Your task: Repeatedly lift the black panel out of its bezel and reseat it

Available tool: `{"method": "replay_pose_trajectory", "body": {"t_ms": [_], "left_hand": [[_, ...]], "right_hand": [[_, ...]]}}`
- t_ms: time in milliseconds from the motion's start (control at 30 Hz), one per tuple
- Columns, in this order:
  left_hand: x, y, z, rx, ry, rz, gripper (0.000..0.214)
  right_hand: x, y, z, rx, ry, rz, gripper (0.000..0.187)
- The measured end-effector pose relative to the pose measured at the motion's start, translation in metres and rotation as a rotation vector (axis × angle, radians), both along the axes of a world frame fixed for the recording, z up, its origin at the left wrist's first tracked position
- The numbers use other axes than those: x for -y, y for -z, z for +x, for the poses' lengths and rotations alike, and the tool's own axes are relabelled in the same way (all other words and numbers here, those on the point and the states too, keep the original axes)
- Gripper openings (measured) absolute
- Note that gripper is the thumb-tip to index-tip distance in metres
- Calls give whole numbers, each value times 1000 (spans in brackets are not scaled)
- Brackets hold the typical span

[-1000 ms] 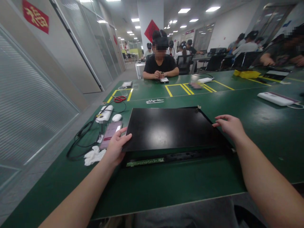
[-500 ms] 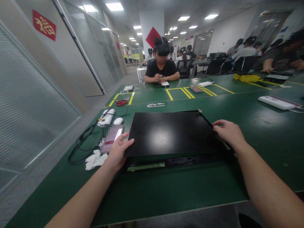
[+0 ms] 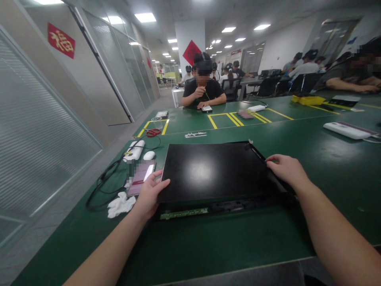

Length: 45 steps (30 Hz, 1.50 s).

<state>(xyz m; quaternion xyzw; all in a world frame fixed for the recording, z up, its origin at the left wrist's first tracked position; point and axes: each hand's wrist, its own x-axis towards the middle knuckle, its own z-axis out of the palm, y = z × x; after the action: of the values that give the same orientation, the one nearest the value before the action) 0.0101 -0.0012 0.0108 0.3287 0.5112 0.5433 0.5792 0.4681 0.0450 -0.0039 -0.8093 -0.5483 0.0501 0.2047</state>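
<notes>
A black LCD screen panel (image 3: 205, 171) lies over a black frame (image 3: 257, 151) that shows along its back and right sides. My left hand (image 3: 150, 194) grips the panel's left edge, thumb on top and the other fingers at the side, partly underneath. At the right, my right hand (image 3: 285, 169) is closed with its fingertips on the frame's edge; how far they wrap around it is hidden. Below the panel's near edge shows a green circuit board strip (image 3: 183, 213), and beside it a dark strip.
Left of the panel are a phone (image 3: 141, 178), crumpled tissue (image 3: 120, 204), a white mouse (image 3: 149, 155), a white power strip (image 3: 134, 151) with black cables, and red scissors (image 3: 153, 132). Across the green table (image 3: 232, 242) sits a person (image 3: 205, 89). Another white device (image 3: 347, 130) lies right.
The view has tilted slightly, so things sit a little lower. My hands keep their holds on the panel and frame. The person opposite has raised one hand toward the face.
</notes>
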Motion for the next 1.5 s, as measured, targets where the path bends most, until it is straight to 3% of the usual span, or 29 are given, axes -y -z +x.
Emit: {"method": "replay_pose_trajectory", "body": {"t_ms": [233, 600, 1133, 1500], "left_hand": [[-6, 20, -6, -5, -16, 69, 68], [-1, 1, 1, 30, 8, -19, 75], [-4, 5, -3, 73, 53, -32, 80], [-7, 21, -7, 61, 57, 5, 78]], "right_hand": [[-2, 4, 6, -26, 2, -9, 29], [-7, 12, 16, -134, 40, 20, 23], [-9, 16, 19, -241, 65, 58, 29], [-11, 25, 25, -211, 52, 34, 29]]}}
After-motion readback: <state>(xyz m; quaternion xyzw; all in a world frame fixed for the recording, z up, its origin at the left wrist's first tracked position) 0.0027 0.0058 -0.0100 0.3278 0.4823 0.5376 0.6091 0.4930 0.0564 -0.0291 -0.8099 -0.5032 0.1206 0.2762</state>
